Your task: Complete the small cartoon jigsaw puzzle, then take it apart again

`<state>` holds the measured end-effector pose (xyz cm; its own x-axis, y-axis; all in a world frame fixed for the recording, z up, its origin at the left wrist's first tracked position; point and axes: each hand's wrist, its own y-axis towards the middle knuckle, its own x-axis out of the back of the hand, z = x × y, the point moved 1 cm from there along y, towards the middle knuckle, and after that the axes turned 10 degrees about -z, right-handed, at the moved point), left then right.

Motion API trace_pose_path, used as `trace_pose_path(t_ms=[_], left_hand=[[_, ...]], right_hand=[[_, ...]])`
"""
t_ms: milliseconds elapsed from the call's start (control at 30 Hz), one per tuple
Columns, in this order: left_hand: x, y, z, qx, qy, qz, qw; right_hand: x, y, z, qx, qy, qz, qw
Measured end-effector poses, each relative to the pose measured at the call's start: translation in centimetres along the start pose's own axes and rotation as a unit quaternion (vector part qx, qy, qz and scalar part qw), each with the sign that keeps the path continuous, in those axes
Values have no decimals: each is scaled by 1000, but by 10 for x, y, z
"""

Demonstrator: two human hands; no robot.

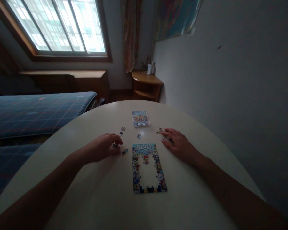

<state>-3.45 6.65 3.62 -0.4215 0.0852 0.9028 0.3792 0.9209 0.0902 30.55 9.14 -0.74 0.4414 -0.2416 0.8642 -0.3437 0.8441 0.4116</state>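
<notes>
Blue on top and many-coloured below, the tall, hollow puzzle frame [135, 172] lies between my arms on the round white table [98, 198]. My left hand [108, 147] curls by a small dark puzzle piece [115, 145]; I can't tell if it's pinched. My right hand [176, 142] spreads over small, bright puzzle pieces [159, 130].

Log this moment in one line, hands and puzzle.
left hand: beside loose pieces | right hand: over other pieces | puzzle: border joined, middle mostly unfilled | picture sheet: beyond puzzle

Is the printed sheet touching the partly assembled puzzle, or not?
Apart. The head view shows tabletop between the printed sheet and the partly assembled puzzle, with a loose piece lying in the gap.
</notes>
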Motion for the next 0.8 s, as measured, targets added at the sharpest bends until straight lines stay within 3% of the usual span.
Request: trace_pose_path(t_ms=[200,567,800], left_hand=[[1,-1,-4,-3,-3,28,1000],[0,3,7,34,-51,-13,998],[-8,13,17,58,0,-113,992]], right_hand=[[1,0,0,-5,-2,7,1000],[-2,-1,-2,5,2,-6,1000],[0,-1,-1,-1,-1,7,1000]])
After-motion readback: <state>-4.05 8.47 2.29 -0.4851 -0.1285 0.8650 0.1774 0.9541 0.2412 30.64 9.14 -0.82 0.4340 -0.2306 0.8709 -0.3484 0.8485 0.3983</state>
